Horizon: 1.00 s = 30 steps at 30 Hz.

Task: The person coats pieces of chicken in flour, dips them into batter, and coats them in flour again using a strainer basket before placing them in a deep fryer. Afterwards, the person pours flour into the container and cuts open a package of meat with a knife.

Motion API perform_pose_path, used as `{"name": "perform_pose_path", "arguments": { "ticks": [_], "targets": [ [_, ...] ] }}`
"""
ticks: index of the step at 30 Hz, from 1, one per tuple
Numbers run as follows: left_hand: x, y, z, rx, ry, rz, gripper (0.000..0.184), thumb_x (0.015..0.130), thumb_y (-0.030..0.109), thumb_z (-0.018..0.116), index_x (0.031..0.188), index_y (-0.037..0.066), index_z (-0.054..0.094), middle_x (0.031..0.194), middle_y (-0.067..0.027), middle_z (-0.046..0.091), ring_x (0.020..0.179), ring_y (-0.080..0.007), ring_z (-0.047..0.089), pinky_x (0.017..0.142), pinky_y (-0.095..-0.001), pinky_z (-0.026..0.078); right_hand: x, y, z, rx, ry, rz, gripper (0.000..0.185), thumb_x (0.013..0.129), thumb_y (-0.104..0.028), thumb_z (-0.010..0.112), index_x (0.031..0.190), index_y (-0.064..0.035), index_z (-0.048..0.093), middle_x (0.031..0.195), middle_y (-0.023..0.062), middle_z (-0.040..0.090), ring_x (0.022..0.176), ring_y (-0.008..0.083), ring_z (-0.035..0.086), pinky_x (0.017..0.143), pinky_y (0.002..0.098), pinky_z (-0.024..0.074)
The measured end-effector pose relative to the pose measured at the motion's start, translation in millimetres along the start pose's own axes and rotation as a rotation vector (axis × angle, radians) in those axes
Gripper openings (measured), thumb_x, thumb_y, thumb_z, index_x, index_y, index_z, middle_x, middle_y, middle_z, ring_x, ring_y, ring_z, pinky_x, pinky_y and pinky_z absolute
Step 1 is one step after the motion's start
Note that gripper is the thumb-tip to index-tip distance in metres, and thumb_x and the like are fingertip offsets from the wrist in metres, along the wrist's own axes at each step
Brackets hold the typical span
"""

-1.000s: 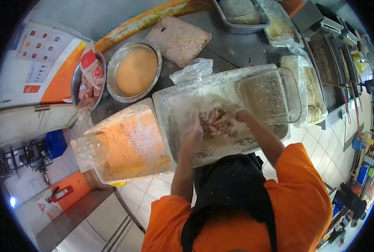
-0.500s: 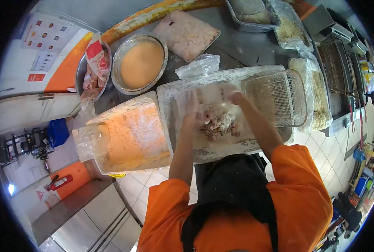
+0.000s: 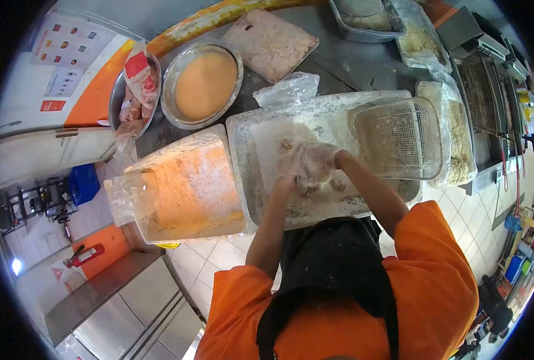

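Observation:
Both of my hands are down in a large flour-dusted tub [image 3: 256, 204], close together over floured meat pieces [image 3: 337, 185]. My left hand [image 3: 288, 167] is at the left side of the pile, coated in white and smeared by motion. Against the right side of the pile is my right hand [image 3: 321, 158], which looks thinly gloved or heavily floured. The fingers of both hands are blurred, so what they grip cannot be made out. White flour [image 3: 270, 135] lies on the tub floor around them.
A wire basket [image 3: 426, 141] sits in the tub's right end. To the left stands an orange-lit tub of flour [image 3: 186, 192]. Behind are a bowl of orange liquid [image 3: 205, 87], a bowl with bagged meat [image 3: 141, 111], a floury board [image 3: 270, 45] and a plastic bag [image 3: 288, 90].
My hands have dropped from the far side of the tub onto the meat and come closer together. The pieces, plainly visible before, are now mostly covered by hands and flour.

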<state>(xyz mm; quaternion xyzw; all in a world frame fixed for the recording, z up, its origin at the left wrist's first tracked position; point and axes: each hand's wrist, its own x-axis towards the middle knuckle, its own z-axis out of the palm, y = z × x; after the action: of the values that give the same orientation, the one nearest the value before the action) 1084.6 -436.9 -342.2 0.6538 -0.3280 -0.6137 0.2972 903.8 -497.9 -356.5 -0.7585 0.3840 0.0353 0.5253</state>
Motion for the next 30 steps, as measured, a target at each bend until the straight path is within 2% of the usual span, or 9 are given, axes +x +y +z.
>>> {"name": "perform_pose_path", "arguments": {
  "ticks": [3, 4, 6, 11, 13, 16, 22, 28, 30],
  "targets": [
    [23.5, -12.6, 3.6, -0.239, 0.065, -0.122, 0.064, 0.083, 0.033, 0.063, 0.136, 0.003, 0.042, 0.123, -0.0120, 0.053, 0.106, -0.0219, 0.054, 0.090, -0.0367, 0.044, 29.3, 43.4, 16.7, 0.140, 0.068, -0.076, 0.048, 0.086, -0.020, 0.057, 0.132, -0.0084, 0.047, 0.131, 0.0126, 0.050, 0.116, 0.0247, 0.049, 0.101, 0.0327, 0.0361],
    [6.2, 15.9, -4.6, -0.256, 0.069, -0.135, 0.064, 0.082, 0.029, 0.065, 0.136, 0.002, 0.042, 0.121, -0.0119, 0.054, 0.106, -0.0222, 0.054, 0.088, -0.0372, 0.045, 23.9, 34.8, 3.0, -0.200, 0.147, -0.107, 0.048, 0.086, -0.021, 0.058, 0.130, -0.0081, 0.048, 0.129, 0.0137, 0.051, 0.117, 0.0253, 0.049, 0.102, 0.0333, 0.0349],
    [-2.2, 25.4, -9.5, -0.294, 0.074, -0.127, 0.061, 0.082, 0.023, 0.065, 0.134, 0.002, 0.043, 0.117, -0.0119, 0.056, 0.107, -0.0228, 0.054, 0.088, -0.0386, 0.045, 6.1, -12.8, -26.6, 0.853, 0.240, 0.375, 0.041, 0.086, -0.024, 0.059, 0.123, -0.0061, 0.055, 0.121, 0.0149, 0.056, 0.112, 0.0236, 0.051, 0.098, 0.0353, 0.0382],
    [-0.9, 8.2, -47.5, 0.054, -0.288, 0.134, 0.047, 0.087, 0.018, 0.058, 0.129, 0.002, 0.047, 0.113, -0.0118, 0.059, 0.103, -0.0222, 0.056, 0.086, -0.0384, 0.047, -39.4, -14.0, -55.4, 0.027, 0.109, -0.037, 0.040, 0.089, -0.028, 0.052, 0.126, -0.0137, 0.054, 0.128, 0.0103, 0.054, 0.115, 0.0239, 0.052, 0.101, 0.0315, 0.0365],
    [2.1, 6.2, -65.4, 0.400, -0.230, 0.344, 0.044, 0.089, 0.022, 0.054, 0.129, 0.002, 0.047, 0.112, -0.0124, 0.059, 0.100, -0.0227, 0.058, 0.086, -0.0376, 0.047, -24.4, 72.7, -54.2, 0.003, 0.164, 0.105, 0.041, 0.089, -0.029, 0.054, 0.126, -0.0138, 0.054, 0.128, 0.0110, 0.054, 0.115, 0.0232, 0.051, 0.102, 0.0308, 0.0356],
    [26.0, 19.5, -47.8, 0.210, 0.017, 0.117, 0.046, 0.092, 0.029, 0.048, 0.128, 0.001, 0.047, 0.114, -0.0143, 0.058, 0.103, -0.0257, 0.056, 0.089, -0.0390, 0.044, -2.3, 43.7, -66.3, -0.321, 0.245, 0.356, 0.041, 0.087, -0.025, 0.057, 0.127, -0.0130, 0.054, 0.129, 0.0121, 0.053, 0.117, 0.0243, 0.050, 0.103, 0.0315, 0.0345],
    [53.1, 45.7, -0.9, -0.588, 0.152, -0.285, 0.054, 0.096, 0.044, 0.035, 0.126, 0.001, 0.045, 0.117, -0.0179, 0.056, 0.107, -0.0318, 0.054, 0.096, -0.0419, 0.039, 35.3, -13.3, -26.3, 0.100, 0.246, -0.001, 0.043, 0.092, -0.024, 0.047, 0.132, -0.0087, 0.047, 0.135, 0.0112, 0.048, 0.125, 0.0264, 0.042, 0.107, 0.0349, 0.0305],
    [-9.1, -0.3, -43.8, 0.387, 0.302, -0.032, 0.045, 0.097, 0.035, 0.035, 0.128, 0.004, 0.045, 0.118, -0.0162, 0.056, 0.106, -0.0315, 0.054, 0.094, -0.0435, 0.040, -12.7, 14.9, -48.0, -0.302, -0.170, 0.231, 0.041, 0.092, -0.019, 0.041, 0.130, -0.0070, 0.048, 0.136, 0.0134, 0.046, 0.118, 0.0285, 0.051, 0.102, 0.0342, 0.0377],
    [12.4, -58.7, -0.4, 0.802, 0.522, 0.260, 0.042, 0.097, 0.031, 0.037, 0.128, 0.005, 0.045, 0.116, -0.0154, 0.057, 0.105, -0.0305, 0.055, 0.093, -0.0433, 0.041, -2.5, 21.0, -18.6, -0.325, -0.042, 0.143, 0.038, 0.091, -0.021, 0.044, 0.126, -0.0058, 0.053, 0.132, 0.0156, 0.050, 0.114, 0.0269, 0.054, 0.097, 0.0329, 0.0423]
  ]
}}
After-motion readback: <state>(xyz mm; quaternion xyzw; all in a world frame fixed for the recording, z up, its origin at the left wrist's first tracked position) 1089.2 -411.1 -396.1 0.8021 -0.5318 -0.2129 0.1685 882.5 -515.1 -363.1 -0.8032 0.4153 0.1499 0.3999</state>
